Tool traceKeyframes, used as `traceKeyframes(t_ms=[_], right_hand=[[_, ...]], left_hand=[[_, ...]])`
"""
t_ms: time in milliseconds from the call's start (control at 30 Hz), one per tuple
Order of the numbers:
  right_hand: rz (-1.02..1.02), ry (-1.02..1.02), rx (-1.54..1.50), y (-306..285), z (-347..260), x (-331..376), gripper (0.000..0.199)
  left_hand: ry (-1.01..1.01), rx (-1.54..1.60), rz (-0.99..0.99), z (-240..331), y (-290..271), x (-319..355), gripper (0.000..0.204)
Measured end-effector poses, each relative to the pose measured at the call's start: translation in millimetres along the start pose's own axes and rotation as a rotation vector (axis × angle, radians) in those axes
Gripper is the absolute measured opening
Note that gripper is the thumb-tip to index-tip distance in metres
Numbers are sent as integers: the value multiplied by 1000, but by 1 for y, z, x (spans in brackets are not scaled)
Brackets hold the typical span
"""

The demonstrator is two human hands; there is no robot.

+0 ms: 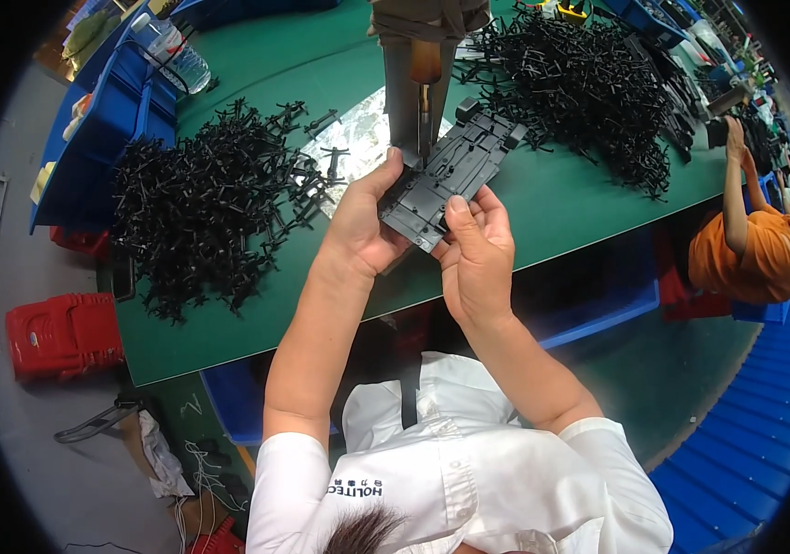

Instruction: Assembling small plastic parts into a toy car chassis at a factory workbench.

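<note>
Both my hands hold a black plastic toy-car chassis (455, 175), tilted with its far end to the right. My left hand (362, 220) is closed on its left edge, the thumb upright near the surface. My right hand (480, 249) grips the near right side, its thumb pressed on top and its fingers curled beneath. Directly over the chassis hangs a vertical screwdriver bit (424, 111) with an amber upper part. Its tip comes down at the chassis's left side; whether it touches cannot be made out. Behind the bit rises a wrapped grey-brown post (401, 102).
Heaps of small black plastic parts lie left (205, 208) and right (579, 88) on the green table (335, 282). A silvery sheet (358, 129) lies beside the post. Further left are a blue bin (104, 152), a bottle (178, 57) and a red case (64, 337). A person in orange (750, 254) works at right.
</note>
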State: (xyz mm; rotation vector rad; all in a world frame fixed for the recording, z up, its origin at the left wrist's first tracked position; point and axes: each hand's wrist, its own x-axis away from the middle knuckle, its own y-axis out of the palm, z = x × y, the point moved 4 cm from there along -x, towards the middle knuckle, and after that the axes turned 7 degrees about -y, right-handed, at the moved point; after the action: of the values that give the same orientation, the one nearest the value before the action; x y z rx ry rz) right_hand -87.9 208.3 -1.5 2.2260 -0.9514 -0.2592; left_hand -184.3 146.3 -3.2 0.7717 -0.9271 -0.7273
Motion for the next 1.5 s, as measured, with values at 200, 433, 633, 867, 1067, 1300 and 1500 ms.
traceKeyframes(t_ms=[200, 433, 633, 867, 1067, 1300, 1500], right_hand=[[5, -14, 15, 1, -2, -1, 52], [10, -17, 10, 3, -3, -2, 53], [7, -10, 11, 3, -2, -2, 53], [-7, -19, 0, 4, -6, -1, 51], [-1, -13, 6, 6, -6, -2, 51], [-5, -24, 8, 7, -7, -3, 52], [-12, -33, 13, 7, -7, -3, 52]], left_hand=[[-12, -10, -12, 1, 5, 0, 39], [-18, 0, -19, 2, 5, 0, 40], [-23, 17, -28, 2, 4, 0, 39], [-11, -13, 12, 2, 6, 0, 37], [2, -19, 38, 3, 5, 0, 35], [-9, -2, 30, 3, 3, -3, 34], [-8, -6, 34, 4, 1, -3, 34]])
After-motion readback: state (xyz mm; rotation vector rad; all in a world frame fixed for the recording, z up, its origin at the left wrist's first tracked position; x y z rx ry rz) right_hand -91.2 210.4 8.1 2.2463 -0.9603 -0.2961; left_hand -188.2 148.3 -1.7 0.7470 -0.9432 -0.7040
